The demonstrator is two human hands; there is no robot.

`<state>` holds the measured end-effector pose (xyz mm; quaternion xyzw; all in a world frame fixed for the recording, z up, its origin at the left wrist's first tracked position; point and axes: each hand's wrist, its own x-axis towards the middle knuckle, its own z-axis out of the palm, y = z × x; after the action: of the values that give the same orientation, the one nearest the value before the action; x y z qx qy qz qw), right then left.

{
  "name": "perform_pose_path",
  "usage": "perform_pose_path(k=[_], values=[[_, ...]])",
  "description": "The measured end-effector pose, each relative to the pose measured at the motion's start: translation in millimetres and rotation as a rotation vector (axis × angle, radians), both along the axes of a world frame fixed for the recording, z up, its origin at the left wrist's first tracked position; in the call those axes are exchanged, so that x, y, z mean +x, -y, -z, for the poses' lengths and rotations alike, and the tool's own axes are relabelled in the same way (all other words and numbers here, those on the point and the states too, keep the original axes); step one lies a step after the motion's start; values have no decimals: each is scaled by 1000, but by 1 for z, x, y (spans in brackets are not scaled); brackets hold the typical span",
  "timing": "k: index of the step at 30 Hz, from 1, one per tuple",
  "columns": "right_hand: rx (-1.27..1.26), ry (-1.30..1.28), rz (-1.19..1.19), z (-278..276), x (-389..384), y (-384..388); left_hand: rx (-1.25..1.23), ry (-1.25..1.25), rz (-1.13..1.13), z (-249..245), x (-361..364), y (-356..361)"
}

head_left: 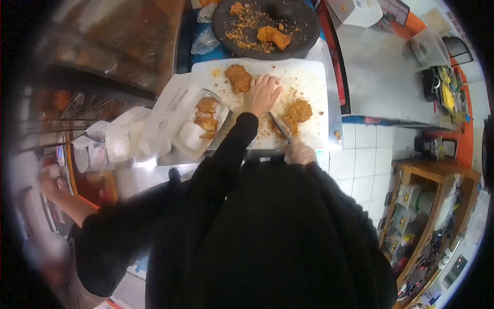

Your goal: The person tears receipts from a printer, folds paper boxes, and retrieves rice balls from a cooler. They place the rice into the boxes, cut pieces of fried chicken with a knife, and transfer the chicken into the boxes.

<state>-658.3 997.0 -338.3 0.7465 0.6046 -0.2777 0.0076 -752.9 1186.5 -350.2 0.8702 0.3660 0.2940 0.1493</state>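
Observation:
My left hand (261,96) lies palm down on the white cutting board (314,77), its fingers stretched out. It is right beside a piece of fried chicken (238,79). In a clear plastic glove, my right hand (300,153) grips a knife (280,126) at the board's near edge. The blade points up and left toward my left wrist. Another fried chicken piece (297,112) sits to the right of the blade, with crumbs around it. Left of the board stands an open takeaway box (222,114) holding chicken pieces (207,117) and a white lump, perhaps rice.
A dark stone mortar (226,38) with crumbs and a fried piece (274,37) stands beyond the board. More open white boxes (121,139) are at the left. Another person's arm (69,201) reaches in at far left. A steel counter (375,77) and wooden shelf (437,172) are at right.

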Motion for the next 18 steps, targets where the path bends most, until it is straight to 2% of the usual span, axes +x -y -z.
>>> perform_pose_path(k=[1,2,4,8,10,12,13,14,15,16,17,18], values=[[-94,-45,124,-21,-6,-8,29,6,20,1,-1,-4],[-71,-41,130,-19,-5,-4,56,8,54,1,-4,1],[-57,-72,12,-14,7,-5,51,21,48,5,-5,6],[-36,-35,77,-17,3,11,67,-53,41,2,-5,19],[126,-34,44,3,10,14,57,-29,25,1,-1,17],[56,-4,-11,5,25,4,53,-9,17,1,1,17],[-19,23,-65,4,35,1,40,114,-22,0,3,19],[137,133,-367,-14,49,3,30,237,-65,-6,3,20],[125,168,-280,-31,59,-3,38,240,-73,-12,0,20],[290,340,-266,-40,73,-9,125,406,-147,-29,-6,28],[311,456,-352,-60,83,-24,210,568,-223,-44,-13,39],[346,446,-389,-66,95,-42,210,567,-235,-51,-20,49]])
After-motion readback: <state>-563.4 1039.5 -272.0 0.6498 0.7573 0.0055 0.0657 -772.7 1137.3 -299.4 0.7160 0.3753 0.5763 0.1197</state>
